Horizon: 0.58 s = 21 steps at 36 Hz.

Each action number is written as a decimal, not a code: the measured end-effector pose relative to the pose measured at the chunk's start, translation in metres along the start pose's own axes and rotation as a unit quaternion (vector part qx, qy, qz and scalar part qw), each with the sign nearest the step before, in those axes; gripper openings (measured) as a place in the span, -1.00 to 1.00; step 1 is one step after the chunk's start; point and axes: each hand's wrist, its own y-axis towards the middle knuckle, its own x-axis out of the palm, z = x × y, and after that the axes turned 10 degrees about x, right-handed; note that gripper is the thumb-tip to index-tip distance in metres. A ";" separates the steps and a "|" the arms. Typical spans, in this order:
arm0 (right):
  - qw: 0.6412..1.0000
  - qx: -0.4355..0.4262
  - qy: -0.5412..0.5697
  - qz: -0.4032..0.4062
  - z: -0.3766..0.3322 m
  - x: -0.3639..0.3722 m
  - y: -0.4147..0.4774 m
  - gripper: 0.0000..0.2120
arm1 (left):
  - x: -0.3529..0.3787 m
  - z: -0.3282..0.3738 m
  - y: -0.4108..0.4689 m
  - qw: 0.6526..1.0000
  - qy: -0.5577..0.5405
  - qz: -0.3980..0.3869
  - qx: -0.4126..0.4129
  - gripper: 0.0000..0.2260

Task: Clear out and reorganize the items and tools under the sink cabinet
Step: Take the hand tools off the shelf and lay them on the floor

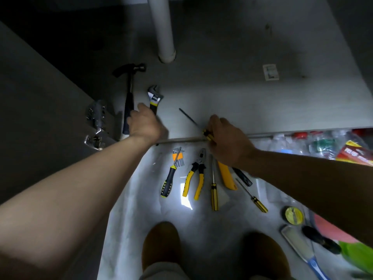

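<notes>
Inside the cabinet, a hammer (129, 98) and an adjustable wrench (154, 97) lie side by side on the cabinet floor (242, 93). My left hand (145, 124) sits between them, covers the wrench's handle and appears to grip it. My right hand (226, 138) grips a yellow-and-black screwdriver (207, 135) over the cabinet's front edge, its shaft pointing back-left. On the floor in front lie a black-handled screwdriver (167, 184), hex keys (178, 158), yellow pliers (194, 178), two more striped screwdrivers (214, 190) and a yellow utility knife (227, 176).
A white drain pipe (163, 29) comes down at the cabinet's back. The open door with its hinge (96, 126) stands at left. Plastic bottles (302, 144) and a red packet (355, 153) crowd the right. A tape roll (292, 216) and brush (302, 247) lie near my knees (161, 245).
</notes>
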 end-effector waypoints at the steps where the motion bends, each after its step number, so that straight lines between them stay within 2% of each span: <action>1: 1.000 -0.011 0.000 -0.014 0.009 -0.002 -0.011 -0.65 | 0.002 -0.001 -0.005 1.000 0.001 -0.005 0.014 -0.58; 4: 0.997 0.000 -0.015 -0.070 0.040 -0.008 -0.044 -0.68 | 0.005 -0.002 -0.017 0.998 -0.024 -0.027 0.060 -0.73; 8: 0.989 0.061 -0.040 -0.131 0.077 -0.015 -0.093 -0.66 | 0.004 -0.008 -0.029 0.986 -0.045 -0.111 0.120 -0.90; 11: 0.977 0.113 -0.065 -0.168 0.097 -0.012 -0.128 -0.68 | 0.003 -0.014 -0.045 0.967 -0.138 -0.162 0.138 -0.92; 13: 0.966 0.153 -0.090 -0.186 0.106 -0.006 -0.146 -0.66 | 0.007 -0.019 -0.063 0.942 -0.226 -0.205 0.142 -0.90; 16: 0.951 0.224 -0.066 -0.203 0.105 0.004 -0.164 -0.66 | 0.020 -0.029 -0.095 0.897 -0.338 -0.258 0.120 -0.88; 21: 0.941 0.293 -0.012 -0.168 0.102 0.014 -0.178 -0.68 | 0.049 -0.044 -0.137 0.865 -0.400 -0.301 0.039 -0.89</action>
